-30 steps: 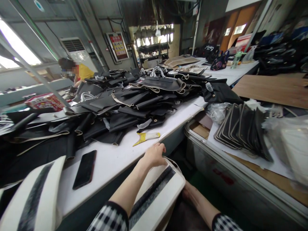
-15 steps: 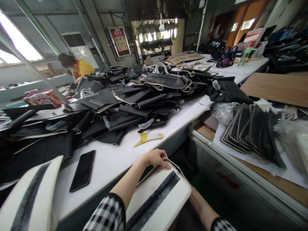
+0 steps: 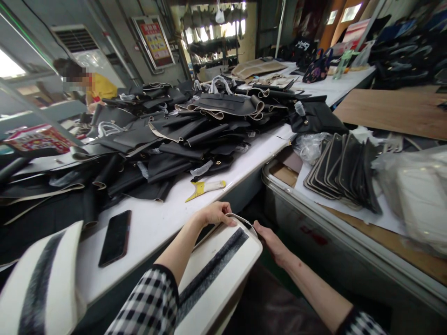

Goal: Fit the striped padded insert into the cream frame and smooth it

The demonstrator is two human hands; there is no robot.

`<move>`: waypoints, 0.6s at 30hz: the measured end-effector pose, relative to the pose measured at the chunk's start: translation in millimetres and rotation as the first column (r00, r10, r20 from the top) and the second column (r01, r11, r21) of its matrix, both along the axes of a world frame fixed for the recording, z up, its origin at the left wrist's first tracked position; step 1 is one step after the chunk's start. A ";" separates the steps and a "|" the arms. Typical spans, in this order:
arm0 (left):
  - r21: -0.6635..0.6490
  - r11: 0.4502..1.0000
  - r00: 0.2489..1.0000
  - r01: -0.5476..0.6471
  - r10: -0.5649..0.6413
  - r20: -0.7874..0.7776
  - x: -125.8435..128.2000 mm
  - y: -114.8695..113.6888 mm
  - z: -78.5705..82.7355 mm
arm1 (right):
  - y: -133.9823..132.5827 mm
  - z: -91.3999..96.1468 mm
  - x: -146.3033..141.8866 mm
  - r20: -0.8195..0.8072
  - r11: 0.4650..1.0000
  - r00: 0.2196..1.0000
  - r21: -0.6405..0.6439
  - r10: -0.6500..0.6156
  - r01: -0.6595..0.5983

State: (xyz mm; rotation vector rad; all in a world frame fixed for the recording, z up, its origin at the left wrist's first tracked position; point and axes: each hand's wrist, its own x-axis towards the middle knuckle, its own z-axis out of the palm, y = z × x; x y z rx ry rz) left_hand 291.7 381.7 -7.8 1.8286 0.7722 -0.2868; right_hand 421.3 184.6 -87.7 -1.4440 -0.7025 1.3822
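A cream bag piece (image 3: pixel 213 279) with a broad black stripe lies slanted over my lap, its rounded corner pointing away from me. My left hand (image 3: pixel 215 215) grips its far edge, thumb on the cream face and fingers curled over the rim. At the corner, my right hand (image 3: pixel 270 239) pinches the thin dark-and-cream edge strip from the right; some of its fingertips are hidden behind the piece. Another cream piece (image 3: pixel 64 279) with a black stripe rests at the lower left. A dark phone (image 3: pixel 115 238) lies on the white table (image 3: pixel 150 223) beside it.
A yellow-and-white pointed tool (image 3: pixel 206 188) lies near the table edge. Behind it spreads a big heap of black bag parts (image 3: pixel 181 135). On the right, a metal-rimmed bin (image 3: pixel 300 204) bears stacked dark panels (image 3: pixel 344 172) and plastic wrap. A person (image 3: pixel 94 86) in yellow works far left.
My right hand has come out from beneath the cream bag piece to its corner edge. The view has shifted slightly, and my left hand keeps its grip.
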 end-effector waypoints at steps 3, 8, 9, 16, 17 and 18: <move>0.005 1.000 1.000 -0.007 0.007 0.000 0.5 -2.5 3.6 | -2.3 13.5 14.4 0.202 0.998 0.979 0.063 -0.011 -0.002; 0.022 1.000 1.000 0.000 0.000 -0.001 1.3 -4.9 5.9 | 0.7 25.7 23.0 0.420 0.997 0.906 0.038 0.047 -0.069; 0.025 1.000 1.000 0.004 -0.004 0.002 1.4 -4.9 5.6 | 0.3 27.5 23.2 0.445 0.996 0.894 0.029 0.063 -0.084; 0.017 1.000 0.999 0.025 -0.025 0.020 0.5 -3.0 0.0 | -2.1 37.6 32.9 0.379 0.938 0.858 -0.144 0.345 -0.314; 0.013 1.000 0.999 0.028 -0.028 0.022 0.2 -2.6 -0.7 | -1.1 38.6 34.8 0.325 0.914 0.855 -0.177 0.405 -0.366; 0.010 0.999 0.999 0.031 -0.031 0.023 0.0 -2.3 -1.2 | 0.0 39.3 36.2 0.272 0.890 0.849 -0.198 0.453 -0.412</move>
